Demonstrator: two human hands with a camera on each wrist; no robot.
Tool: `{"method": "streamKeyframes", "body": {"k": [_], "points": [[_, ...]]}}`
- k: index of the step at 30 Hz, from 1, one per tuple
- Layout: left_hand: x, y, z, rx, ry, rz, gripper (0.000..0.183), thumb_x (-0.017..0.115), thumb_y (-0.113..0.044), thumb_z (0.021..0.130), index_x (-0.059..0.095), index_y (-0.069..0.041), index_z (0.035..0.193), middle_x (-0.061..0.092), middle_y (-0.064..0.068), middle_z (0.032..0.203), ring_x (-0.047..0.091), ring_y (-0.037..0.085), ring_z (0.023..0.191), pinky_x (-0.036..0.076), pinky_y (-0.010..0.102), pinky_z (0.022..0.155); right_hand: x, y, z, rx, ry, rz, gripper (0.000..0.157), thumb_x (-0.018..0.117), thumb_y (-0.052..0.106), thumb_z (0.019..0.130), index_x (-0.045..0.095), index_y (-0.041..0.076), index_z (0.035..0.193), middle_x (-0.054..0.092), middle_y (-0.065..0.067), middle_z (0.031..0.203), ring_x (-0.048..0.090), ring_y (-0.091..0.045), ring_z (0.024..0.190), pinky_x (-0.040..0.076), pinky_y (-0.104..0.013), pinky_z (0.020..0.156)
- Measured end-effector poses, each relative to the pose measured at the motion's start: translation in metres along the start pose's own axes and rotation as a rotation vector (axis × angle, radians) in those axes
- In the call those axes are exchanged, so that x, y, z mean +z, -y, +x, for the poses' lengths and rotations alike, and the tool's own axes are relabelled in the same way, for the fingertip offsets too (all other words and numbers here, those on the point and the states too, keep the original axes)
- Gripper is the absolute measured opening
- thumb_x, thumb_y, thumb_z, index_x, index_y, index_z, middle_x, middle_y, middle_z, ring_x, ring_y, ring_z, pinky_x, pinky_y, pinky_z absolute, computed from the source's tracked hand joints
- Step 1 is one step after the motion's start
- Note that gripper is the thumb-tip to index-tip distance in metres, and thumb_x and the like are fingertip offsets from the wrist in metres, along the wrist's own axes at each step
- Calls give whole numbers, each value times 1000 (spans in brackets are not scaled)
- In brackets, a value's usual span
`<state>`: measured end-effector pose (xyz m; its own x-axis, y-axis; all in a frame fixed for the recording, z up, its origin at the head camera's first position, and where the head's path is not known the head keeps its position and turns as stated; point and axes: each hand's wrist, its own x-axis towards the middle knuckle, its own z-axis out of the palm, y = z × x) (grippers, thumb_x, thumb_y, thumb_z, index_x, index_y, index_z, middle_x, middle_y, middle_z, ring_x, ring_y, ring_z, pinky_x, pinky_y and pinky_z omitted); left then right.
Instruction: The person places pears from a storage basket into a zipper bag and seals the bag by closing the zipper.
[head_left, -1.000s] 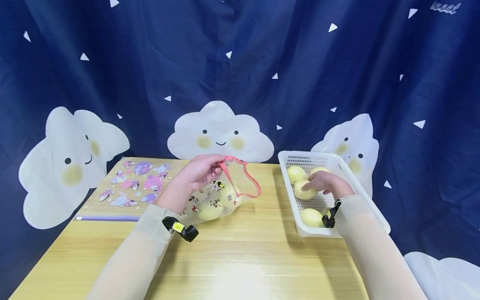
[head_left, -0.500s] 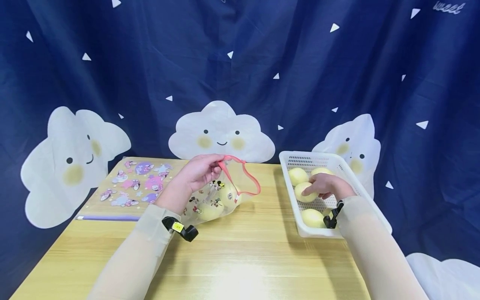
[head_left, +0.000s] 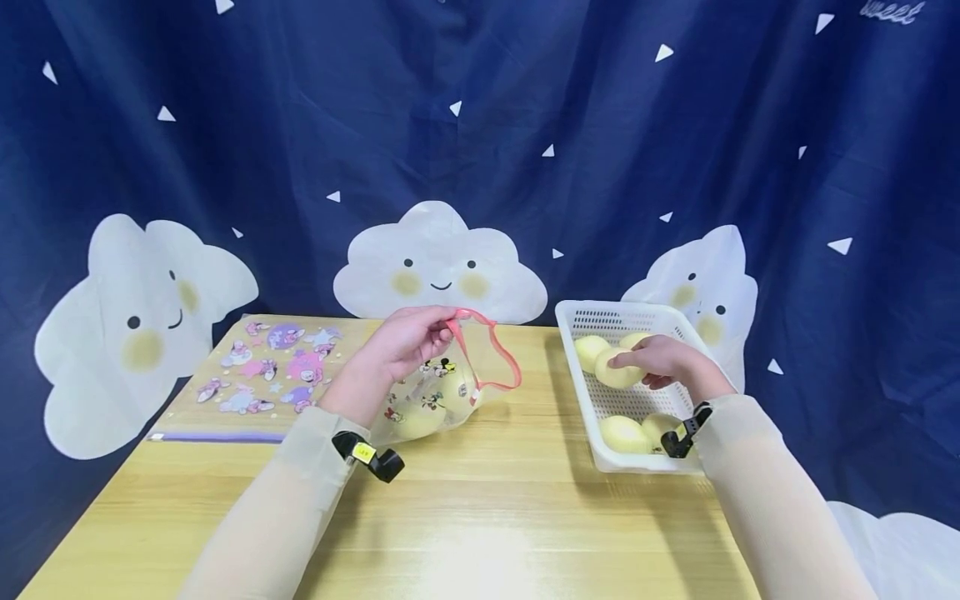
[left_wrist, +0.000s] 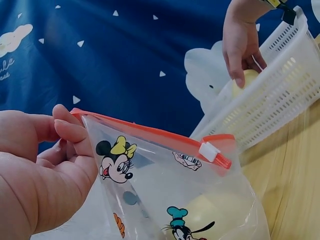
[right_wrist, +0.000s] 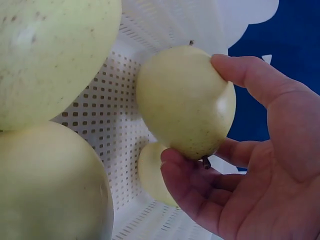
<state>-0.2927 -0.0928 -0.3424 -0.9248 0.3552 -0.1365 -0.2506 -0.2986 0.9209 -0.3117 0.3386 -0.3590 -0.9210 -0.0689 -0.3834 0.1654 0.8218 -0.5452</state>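
My left hand (head_left: 411, 343) pinches the red zip edge of a clear slider bag (left_wrist: 150, 165) printed with cartoon characters. The bag's mouth gapes toward the right, and pale yellow pears (head_left: 420, 422) lie inside it. Over at the white basket (head_left: 581, 408), my right hand (head_left: 660, 360) grips a pear (right_wrist: 185, 102) between thumb and fingers. In the right wrist view this pear is held above the perforated basket floor, a stem pointing down by the fingers. Other pears (head_left: 624, 434) sit around it in the basket, one partly behind my hand.
A flat clear bag (head_left: 247, 375) with pink and purple prints and a purple zip lies at the table's left. Behind the wooden table (head_left: 465, 508) hangs a dark blue curtain (head_left: 450, 125) with clouds. The basket's raised walls surround its pears.
My right hand has taken hold of the pear and raised it slightly, away from the basket floor. The left hand keeps its hold on the bag with barely any movement.
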Motion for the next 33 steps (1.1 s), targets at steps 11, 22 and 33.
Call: {"method": "streamKeyframes", "body": {"k": [11,22,33], "points": [[14,-3,4,52,5,-42,32,54,-14,116,67,7,136,67,-1,81,56,4,69,49,14,62,-4,1,-1,-25,-87,54,56,74,55,100,61,3,112,54,-1,90,57,-11,71,57,-26,69],[6,-2,6,29,-35,-83,21,56,-13,115,75,-4,114,64,-1,82,57,3,68,46,14,60,2,36,-6,-127,-52,380,68,73,51,103,55,0,143,59,4,97,62,-7,81,63,-25,84],[6,-3,2,24,-35,-88,22,56,-14,115,76,-5,111,65,-1,80,56,3,67,46,13,59,33,90,-14,-249,37,470,58,72,41,105,58,-1,141,68,0,103,68,-11,81,65,-25,84]]}}
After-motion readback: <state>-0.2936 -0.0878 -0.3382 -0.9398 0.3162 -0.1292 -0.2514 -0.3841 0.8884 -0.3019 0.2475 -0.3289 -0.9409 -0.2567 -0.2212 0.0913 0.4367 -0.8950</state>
